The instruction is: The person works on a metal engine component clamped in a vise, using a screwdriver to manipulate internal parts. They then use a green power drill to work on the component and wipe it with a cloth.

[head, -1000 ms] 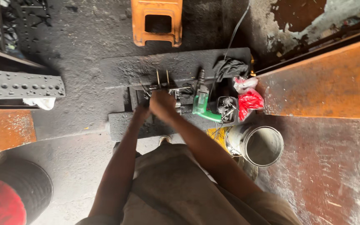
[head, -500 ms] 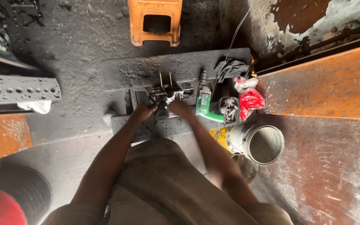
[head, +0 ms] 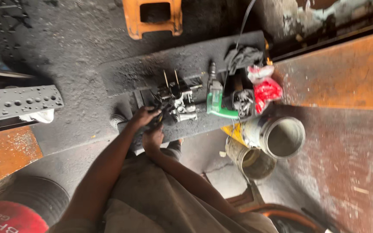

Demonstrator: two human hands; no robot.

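- The left hand (head: 142, 117) is closed on the near edge of a greasy metal assembly (head: 177, 100) — fingers curled at its dark left end.
- The right hand (head: 153, 139) sits just below the left, touching it; whether it grasps anything cannot be told.
- The assembly rests on a blackened plank (head: 182, 64), just beyond the hands.
- Right of the grip lies a green power drill (head: 216, 100) — past it, a red bag (head: 267, 92).
- Nearer and rightward stand two open metal tins (head: 281, 137).
- Well beyond, an orange stool (head: 153, 19).
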